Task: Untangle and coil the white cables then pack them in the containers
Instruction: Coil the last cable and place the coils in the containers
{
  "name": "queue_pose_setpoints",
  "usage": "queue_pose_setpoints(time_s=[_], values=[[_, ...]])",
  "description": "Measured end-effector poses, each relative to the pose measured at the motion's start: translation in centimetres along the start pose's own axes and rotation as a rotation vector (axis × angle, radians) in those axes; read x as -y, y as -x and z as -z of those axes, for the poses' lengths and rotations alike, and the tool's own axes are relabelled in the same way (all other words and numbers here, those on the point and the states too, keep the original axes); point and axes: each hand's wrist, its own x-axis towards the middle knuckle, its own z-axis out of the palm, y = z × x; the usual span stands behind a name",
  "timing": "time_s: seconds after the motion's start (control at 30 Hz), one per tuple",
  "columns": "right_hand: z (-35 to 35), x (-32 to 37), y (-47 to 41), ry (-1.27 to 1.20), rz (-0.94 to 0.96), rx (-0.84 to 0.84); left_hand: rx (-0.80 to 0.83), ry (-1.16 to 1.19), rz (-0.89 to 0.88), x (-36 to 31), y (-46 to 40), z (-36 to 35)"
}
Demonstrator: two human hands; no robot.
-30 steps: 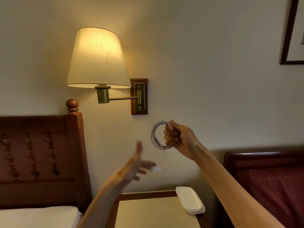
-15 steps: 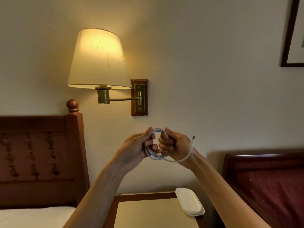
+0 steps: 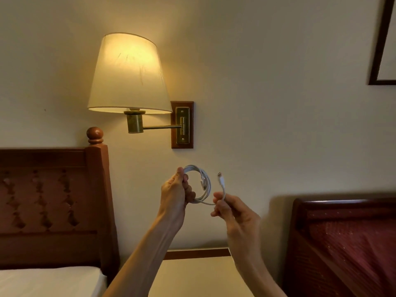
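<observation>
A white cable (image 3: 204, 183) is wound into a small coil and held up in front of the wall, below the lamp. My left hand (image 3: 175, 192) grips the coil's left side, fingers curled round the loops. My right hand (image 3: 232, 211) pinches the loose tail just below its connector end (image 3: 221, 180), which sticks up to the right of the coil. The container that stood on the nightstand is hidden behind my right forearm.
A lit wall lamp (image 3: 128, 76) hangs above my hands. A wooden headboard (image 3: 53, 202) and white bed stand at the left, a dark red bed (image 3: 347, 243) at the right. The nightstand (image 3: 192, 275) lies below, between my forearms. A picture frame (image 3: 383, 46) is top right.
The coil has passed from my right hand to my left. My right hand has moved off to the right and now pinches the cable's free end.
</observation>
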Motion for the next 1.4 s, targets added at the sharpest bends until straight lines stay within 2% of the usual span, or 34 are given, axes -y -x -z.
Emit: queue_pose_setpoints(time_s=[0.1, 0.17, 0.23, 0.33, 0.53, 0.77, 0.97, 1.07, 1.13, 1.23, 1.33, 1.4], values=[[0.7, -0.3, -1.7, -0.177, -0.246, -0.158, 0.078, 0.06, 0.025, 0.3, 0.7, 0.2], [1.4, -0.5, -3.0, -0.191, -0.372, -0.144, 0.136, 0.095, 0.051, 0.5, 1.3, 0.1], [2.0, -0.6, -3.9, -0.157, -0.434, -0.052, 0.18, 0.104, 0.064, 0.7, 1.8, 0.1], [2.4, -0.1, -4.6, -0.035, -0.405, 0.105, 0.202, 0.118, 0.092, 0.7, 1.9, 0.3], [3.0, 0.6, -5.5, 0.214, -0.316, 0.254, 0.172, 0.232, 0.174, 0.9, 2.1, 0.3], [3.4, 1.0, -5.7, 0.343, -0.272, 0.314, 0.162, 0.279, 0.207, 1.3, 2.4, 0.3], [1.9, 1.2, -5.5, 0.044, -0.395, 0.254, 0.123, 0.193, 0.224, 1.9, 2.3, 0.0], [1.6, 0.8, -5.2, -0.174, -0.534, 0.304, 0.1, 0.086, 0.203, 2.0, 2.1, 0.2], [1.5, 0.6, -4.9, -0.244, -0.563, 0.342, 0.078, 0.034, 0.191, 2.1, 1.9, 0.6], [1.5, -0.1, -4.5, -0.089, -0.395, 0.375, 0.086, -0.039, 0.197, 2.0, 1.6, 1.1], [1.6, -1.0, -4.3, 0.151, -0.181, 0.296, 0.113, -0.052, 0.237, 2.1, 1.6, 1.3], [1.5, -1.5, -4.3, 0.249, -0.108, 0.262, 0.132, -0.037, 0.23, 2.1, 1.8, 1.4]])
